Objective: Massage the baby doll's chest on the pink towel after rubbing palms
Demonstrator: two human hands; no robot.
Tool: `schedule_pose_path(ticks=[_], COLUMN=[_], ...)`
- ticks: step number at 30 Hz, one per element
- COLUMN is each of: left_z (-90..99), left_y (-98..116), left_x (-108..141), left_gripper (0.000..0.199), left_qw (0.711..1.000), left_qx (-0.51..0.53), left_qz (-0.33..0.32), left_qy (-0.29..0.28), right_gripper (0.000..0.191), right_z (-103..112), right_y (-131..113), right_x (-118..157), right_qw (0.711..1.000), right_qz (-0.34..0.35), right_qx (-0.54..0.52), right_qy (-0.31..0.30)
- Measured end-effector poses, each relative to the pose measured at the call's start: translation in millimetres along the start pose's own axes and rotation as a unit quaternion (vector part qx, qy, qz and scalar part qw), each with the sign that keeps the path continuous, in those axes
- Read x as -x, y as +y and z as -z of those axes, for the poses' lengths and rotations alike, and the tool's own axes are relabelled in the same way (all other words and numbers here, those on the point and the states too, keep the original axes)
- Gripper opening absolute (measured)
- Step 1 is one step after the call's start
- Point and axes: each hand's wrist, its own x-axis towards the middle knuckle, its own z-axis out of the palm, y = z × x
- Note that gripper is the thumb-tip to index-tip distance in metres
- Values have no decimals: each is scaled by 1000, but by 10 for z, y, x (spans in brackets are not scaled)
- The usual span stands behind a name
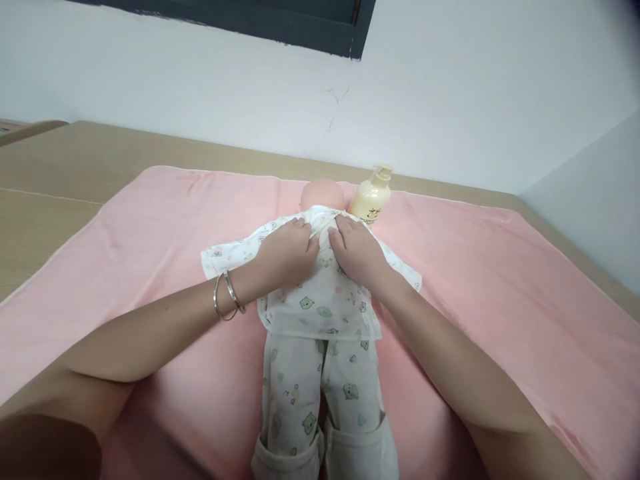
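Note:
A baby doll (323,193) lies face down, the back of its bald head toward the wall. It wears a white printed shirt (320,310) and matching trousers (295,393) with wide turned-up cuffs. My left hand (289,252) is closed on the shirt cloth at the doll's upper back, its fingers curled. Right beside it, my right hand (357,250) rests on the same part of the shirt, fingers bent and pressed together on gathered cloth. The shirt's sleeves spread out to both sides. Silver bangles circle my left wrist.
A pale yellow pump bottle (373,198) stands just right of the doll's head. Under everything is a pink blanket (480,267) spread on a wooden table (100,157). Behind the table rises a white wall with a dark frame (320,30) at the top.

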Motion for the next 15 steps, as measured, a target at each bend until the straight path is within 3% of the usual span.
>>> schedule_pose_path(ticks=[8,15], left_z=[-93,-91], left_y=[-194,-180], left_x=[-208,-221], left_gripper=[52,52], left_qw=[997,997], left_qx=[57,63], left_qz=[46,51], left_qy=[-14,-12], right_gripper=[51,53], right_z=[72,122], right_y=[-199,-358], right_x=[149,331], right_qw=[999,997], right_qz=[-26,8], right_qx=[42,72], right_qy=[-6,8])
